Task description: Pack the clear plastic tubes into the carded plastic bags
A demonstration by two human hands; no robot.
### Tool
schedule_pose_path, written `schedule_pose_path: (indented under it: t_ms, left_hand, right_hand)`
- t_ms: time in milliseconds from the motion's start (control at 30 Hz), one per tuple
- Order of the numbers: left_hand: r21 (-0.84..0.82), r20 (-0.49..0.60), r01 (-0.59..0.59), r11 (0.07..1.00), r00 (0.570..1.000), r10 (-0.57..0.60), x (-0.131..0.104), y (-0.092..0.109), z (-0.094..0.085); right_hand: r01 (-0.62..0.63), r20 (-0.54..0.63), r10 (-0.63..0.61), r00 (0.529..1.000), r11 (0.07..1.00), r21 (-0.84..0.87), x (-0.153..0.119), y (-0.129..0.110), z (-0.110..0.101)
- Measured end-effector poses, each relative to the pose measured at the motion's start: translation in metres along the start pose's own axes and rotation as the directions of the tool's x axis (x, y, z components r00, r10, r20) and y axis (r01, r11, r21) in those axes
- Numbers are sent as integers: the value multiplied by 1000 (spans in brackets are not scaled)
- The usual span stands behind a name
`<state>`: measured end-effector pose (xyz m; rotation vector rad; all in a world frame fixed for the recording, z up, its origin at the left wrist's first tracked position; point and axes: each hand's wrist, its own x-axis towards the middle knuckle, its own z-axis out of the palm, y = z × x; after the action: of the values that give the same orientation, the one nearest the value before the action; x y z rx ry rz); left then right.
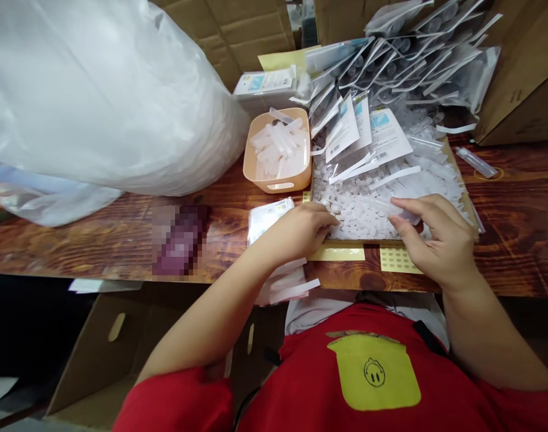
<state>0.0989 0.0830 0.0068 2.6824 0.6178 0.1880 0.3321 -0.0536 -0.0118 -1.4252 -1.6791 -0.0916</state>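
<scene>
My right hand [445, 240] is at the right front of a shallow cardboard tray [463, 174]. Between its thumb and fingers is a translucent plastic tube [405, 212]. My left hand [307, 231] reaches over the tray's front left corner, its fingers curled together at the edge of a heap of small white plastic pieces [359, 216]; what they hold, if anything, is hidden. Clear bags with printed cards [384, 135] lie on the back of the heap. Left of the tray stands a peach plastic basket [277, 185] with frosted tubes [280, 144] in it.
A big white plastic bag [121, 96] bulges over the table's left side. Filled packets [413, 66] are piled behind the tray. A loose clear tube [476, 162] lies at right. Sticker sheets [397, 260] and flat bags [267, 216] lie near the front edge, above an open carton [103, 354].
</scene>
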Motion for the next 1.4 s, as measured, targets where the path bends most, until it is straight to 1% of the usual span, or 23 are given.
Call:
schedule_pose_path:
  t_ms: [67, 167, 233, 300, 367, 500, 600, 667, 700, 767, 800, 867, 933, 1000, 1067, 1100, 1200, 1233, 1333, 1400]
  left_hand:
    - [44, 30, 6, 999, 1000, -7, 5, 3, 2]
    - [87, 41, 34, 996, 998, -38, 10, 6, 5]
    - [90, 41, 48, 995, 998, -52, 12, 7, 8]
    - [87, 36, 52, 995, 998, -56, 13, 7, 10]
    - [85, 23, 59, 995, 998, -61, 14, 7, 12]
    - [106, 11, 54, 993, 998, -56, 16, 6, 13]
    - [108, -30, 35, 994, 999, -32, 17, 1, 9]
    - [43, -108, 38, 998, 994, -33, 17, -3, 4]
    - [-26, -151, 43, 999, 987, -47, 17, -4, 1]
    - [-246, -203, 38, 969, 975, -90, 17, -6, -5]
    - [-378, -205, 25, 925, 973, -109, 17, -6, -7]
    - [-612, -187, -8, 791, 973, -135, 19, -5, -10]
    - [-773, -155, -19, 634, 975, -159, 21, -4, -9]
    - [-879, -96, 8, 477, 976, -193, 23, -4, -6]
    - [-939, -45, 38, 342, 972, -230, 25, -5, -4]
    - [-954, -36, 40, 298, 969, -244, 25, -5, -4]
    - [-975, -41, 15, 221, 968, -249, 26, -4, -4]
    - [-983, -36, 10, 182, 968, -247, 26, -2, -5]
    - [-1000, 15, 20, 14, 955, -297, 28, 2, -6]
    - [-994, 69, 36, -102, 937, -341, 30, 3, -6]
  right_hand:
    - [8, -4, -8, 1000, 1000, -6, 0, 0, 2]
    - [-9, -3, 9, 1000, 1000, -8, 0, 0, 5]
    - [-29, 11, 29, 1000, 999, -21, -1, 0, 6]
    - [-17, 10, 17, 1000, 999, -35, -1, 1, 7]
    - [19, -3, -19, 1000, 998, -52, -1, 3, 7]
    - [91, 13, -91, 996, 992, -90, -1, 8, 10]
    - [178, -7, -178, 984, 983, -54, -1, 11, 14]
    - [207, -13, -208, 978, 978, -18, 0, 11, 16]
    - [207, -5, -207, 978, 978, 0, 0, 11, 16]
    - [199, 3, -200, 980, 979, 44, 1, 8, 17]
    - [194, 2, -195, 981, 979, 65, 1, 6, 17]
    - [186, -5, -186, 983, 978, 99, 3, 2, 17]
    - [174, -18, -173, 985, 978, 118, 5, -1, 17]
    - [147, -19, -146, 989, 980, 137, 6, -3, 16]
    - [108, -5, -108, 994, 981, 162, 6, -3, 16]
    - [91, 7, -93, 996, 980, 179, 6, -3, 15]
    - [40, 35, -50, 998, 973, 227, 4, -6, 14]
    - [17, 45, -28, 999, 972, 233, 4, -8, 14]
    - [-66, 52, 56, 997, 976, 205, 7, -21, 15]
    - [-67, 28, 63, 998, 982, 177, 12, -32, 18]
